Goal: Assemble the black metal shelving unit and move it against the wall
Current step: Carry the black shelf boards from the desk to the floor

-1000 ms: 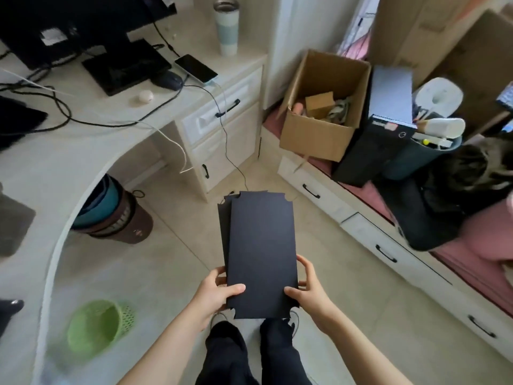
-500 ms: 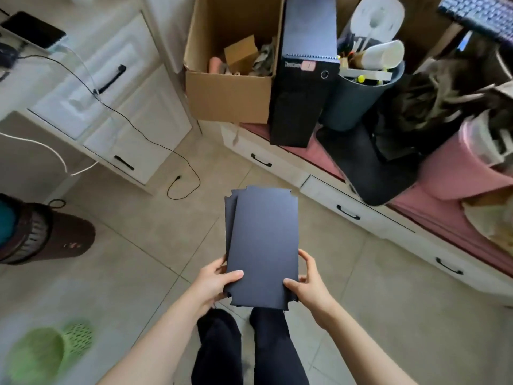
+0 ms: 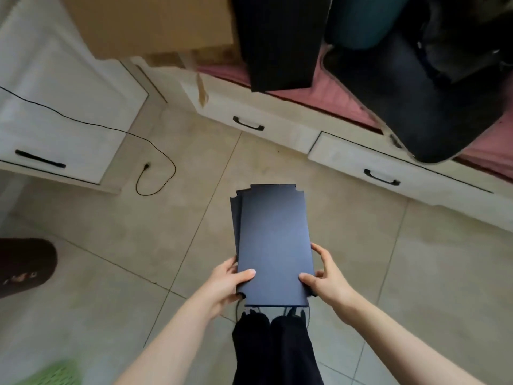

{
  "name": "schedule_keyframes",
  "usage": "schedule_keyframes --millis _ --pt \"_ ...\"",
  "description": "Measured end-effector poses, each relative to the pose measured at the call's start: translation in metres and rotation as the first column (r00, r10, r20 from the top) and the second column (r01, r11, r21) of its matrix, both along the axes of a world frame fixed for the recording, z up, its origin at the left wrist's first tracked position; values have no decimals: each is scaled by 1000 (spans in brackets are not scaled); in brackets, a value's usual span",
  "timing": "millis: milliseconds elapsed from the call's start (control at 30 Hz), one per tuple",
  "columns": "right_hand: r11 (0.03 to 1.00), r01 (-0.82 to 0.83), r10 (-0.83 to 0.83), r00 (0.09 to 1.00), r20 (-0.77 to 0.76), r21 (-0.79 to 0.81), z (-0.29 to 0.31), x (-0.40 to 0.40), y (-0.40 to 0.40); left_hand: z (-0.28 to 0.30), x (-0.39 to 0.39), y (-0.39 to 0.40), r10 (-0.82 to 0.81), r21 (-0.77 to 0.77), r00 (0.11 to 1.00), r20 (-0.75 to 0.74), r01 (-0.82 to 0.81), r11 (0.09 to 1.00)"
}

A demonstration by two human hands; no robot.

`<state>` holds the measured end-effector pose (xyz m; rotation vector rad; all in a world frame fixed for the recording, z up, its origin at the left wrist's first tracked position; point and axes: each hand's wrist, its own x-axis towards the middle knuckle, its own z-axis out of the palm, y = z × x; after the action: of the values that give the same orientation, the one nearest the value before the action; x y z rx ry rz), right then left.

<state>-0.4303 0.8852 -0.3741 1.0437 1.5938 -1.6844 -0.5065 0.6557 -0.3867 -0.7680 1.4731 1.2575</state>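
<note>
I hold a stack of flat black metal shelf panels (image 3: 273, 240) with notched corners in front of me, above the tiled floor. A second panel shows offset along the left edge under the top one. My left hand (image 3: 229, 282) grips the stack's near left edge, thumb on top. My right hand (image 3: 323, 276) grips the near right edge the same way, thumb on the top panel. My dark trouser legs (image 3: 274, 351) stand right below the panels.
White bench drawers (image 3: 369, 165) with black handles run along the right, a pink cushion and dark bags on top. A white desk cabinet (image 3: 55, 129) stands at left with a black cable (image 3: 155, 173) looping on the floor. A brown bin (image 3: 25, 262) and green basket (image 3: 55, 375) lie at left.
The view has tilted down and forward toward the floor and bench; the desk top and box contents have left the view. My grip on the panels is unchanged.
</note>
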Motion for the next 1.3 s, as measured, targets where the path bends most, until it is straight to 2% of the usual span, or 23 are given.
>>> schedule_keyframes --millis 333,567,733,1067,1167,1300 --pt "996 -87 88 995 36 -37 -189 -32 -11 -188 -25 -14 -33 -13 999 42 34 999" --pt "984 -133 136 990 -19 118 -275 -50 -25 -277 -48 -18 -70 10 997 -26 70 998" --pt "971 -176 181 983 -17 159 -315 -61 -25 -318 -55 -18 -41 -1 997 -58 41 999" --pt "955 -229 226 973 36 190 -362 -60 -31 -365 -38 -30 48 -56 999 22 -46 997" --pt "942 -268 254 963 91 202 -373 -53 -38 -372 -29 -36 8 -86 999 34 -5 996" --pt "916 -309 283 950 135 255 -389 -49 -53 -384 -17 -33 -51 -210 999 -12 47 977"
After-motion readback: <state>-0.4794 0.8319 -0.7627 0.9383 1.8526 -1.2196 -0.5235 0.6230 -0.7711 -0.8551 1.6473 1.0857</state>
